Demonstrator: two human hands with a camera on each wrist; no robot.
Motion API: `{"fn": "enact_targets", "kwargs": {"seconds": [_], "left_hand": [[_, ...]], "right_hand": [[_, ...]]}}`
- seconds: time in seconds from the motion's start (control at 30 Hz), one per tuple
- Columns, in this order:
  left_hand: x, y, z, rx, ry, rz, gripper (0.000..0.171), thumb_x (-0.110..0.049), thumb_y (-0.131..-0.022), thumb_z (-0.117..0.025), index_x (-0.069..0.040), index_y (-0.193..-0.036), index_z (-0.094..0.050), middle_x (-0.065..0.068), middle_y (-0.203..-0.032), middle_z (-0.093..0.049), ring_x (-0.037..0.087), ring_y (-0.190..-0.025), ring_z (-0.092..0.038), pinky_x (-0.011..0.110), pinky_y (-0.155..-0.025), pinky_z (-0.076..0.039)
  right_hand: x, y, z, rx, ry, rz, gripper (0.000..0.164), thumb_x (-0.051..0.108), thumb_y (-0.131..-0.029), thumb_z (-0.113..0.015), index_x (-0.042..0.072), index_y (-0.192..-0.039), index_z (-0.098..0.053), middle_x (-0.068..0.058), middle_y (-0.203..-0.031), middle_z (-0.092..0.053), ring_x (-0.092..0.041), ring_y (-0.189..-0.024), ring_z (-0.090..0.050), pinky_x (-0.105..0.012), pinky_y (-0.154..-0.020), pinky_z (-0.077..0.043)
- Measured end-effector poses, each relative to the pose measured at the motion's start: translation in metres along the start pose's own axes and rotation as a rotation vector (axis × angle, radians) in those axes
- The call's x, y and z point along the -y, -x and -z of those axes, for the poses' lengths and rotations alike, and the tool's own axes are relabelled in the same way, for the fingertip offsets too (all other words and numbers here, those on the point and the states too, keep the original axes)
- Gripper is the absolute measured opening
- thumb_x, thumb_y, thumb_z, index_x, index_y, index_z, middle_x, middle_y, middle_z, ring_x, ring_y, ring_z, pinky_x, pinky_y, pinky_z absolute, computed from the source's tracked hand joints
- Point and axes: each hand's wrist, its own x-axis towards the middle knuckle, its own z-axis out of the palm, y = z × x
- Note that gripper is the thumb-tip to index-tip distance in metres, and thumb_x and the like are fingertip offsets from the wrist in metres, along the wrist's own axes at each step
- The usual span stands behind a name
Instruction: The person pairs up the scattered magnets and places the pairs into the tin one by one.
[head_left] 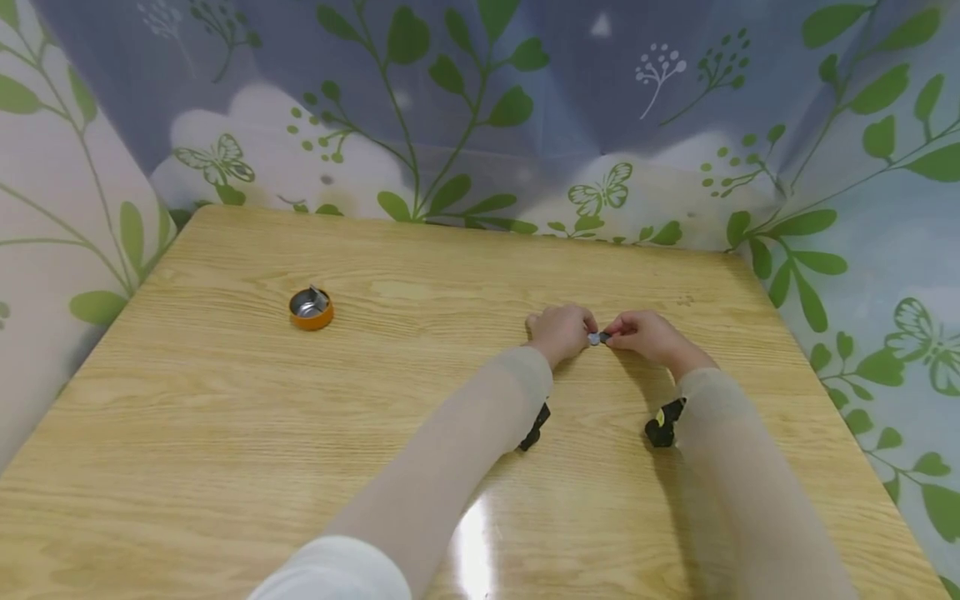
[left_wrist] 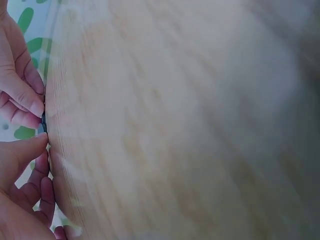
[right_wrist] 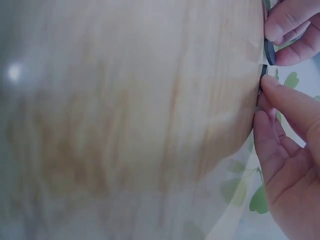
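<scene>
On the right half of the wooden table, both hands meet over two small flat pieces. My left hand (head_left: 562,332) pinches a light grey piece (head_left: 594,339) between thumb and fingertips. My right hand (head_left: 647,336) pinches a dark piece (head_left: 606,337) just to its right. The two lie edge to edge or nearly so in the head view; the right wrist view has a narrow gap between the left hand's piece (right_wrist: 270,52) and the right hand's piece (right_wrist: 264,71). Fingers cover much of both, and their exact kind cannot be told.
A small orange bowl (head_left: 321,320) with a metal inside stands on the table (head_left: 300,467) at the left, holding a shiny metal piece (head_left: 318,298). Faint small marks or bits (head_left: 686,301) show at the back right. A leaf-printed curtain (head_left: 465,167) surrounds the table's back and sides.
</scene>
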Motion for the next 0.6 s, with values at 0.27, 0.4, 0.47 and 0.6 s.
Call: {"fn": "enact_targets", "kwargs": {"seconds": [0.27,0.4,0.47,0.6], "left_hand": [[-0.0033,-0.0024,-0.0037,-0.021,-0.017,0.013,0.015,-0.028,-0.086,-0.067,-0.034,-0.099,-0.069,-0.014,-0.105,-0.064,0.018,-0.1,-0.052,0.041,-0.082,-0.028],[-0.0047,-0.0027,-0.006,-0.016,-0.006,-0.001,0.014,-0.032,-0.086,-0.067,-0.035,-0.1,-0.069,-0.017,-0.098,-0.065,0.019,-0.104,-0.051,0.042,-0.085,-0.026],[-0.0054,-0.0026,-0.0072,-0.008,0.002,-0.003,0.015,-0.034,-0.086,-0.067,-0.034,-0.101,-0.069,-0.018,-0.096,-0.065,0.018,-0.106,-0.05,0.042,-0.088,-0.026],[-0.0057,-0.0032,-0.0082,0.003,0.026,0.001,0.017,-0.034,-0.087,-0.066,-0.03,-0.103,-0.067,-0.018,-0.101,-0.064,0.017,-0.107,-0.05,0.041,-0.09,-0.025]], "right_hand": [[0.0005,0.0017,0.003,0.007,0.045,0.044,0.02,0.006,-0.092,-0.058,-0.006,-0.107,-0.062,-0.02,-0.105,-0.064,-0.033,-0.101,-0.055,-0.048,-0.091,-0.041],[-0.0012,0.0005,0.003,0.017,0.052,0.026,0.023,0.007,-0.094,-0.054,-0.006,-0.111,-0.062,-0.019,-0.104,-0.064,-0.028,-0.096,-0.056,-0.042,-0.085,-0.044],[-0.0015,0.0002,0.0029,0.027,0.048,-0.003,0.024,0.01,-0.095,-0.052,-0.006,-0.112,-0.061,-0.017,-0.101,-0.064,-0.025,-0.09,-0.056,-0.038,-0.081,-0.045],[-0.0002,0.0005,0.0027,0.031,0.052,-0.046,0.026,0.015,-0.097,-0.052,-0.004,-0.11,-0.062,-0.015,-0.1,-0.064,-0.025,-0.09,-0.055,-0.038,-0.081,-0.045]]}}
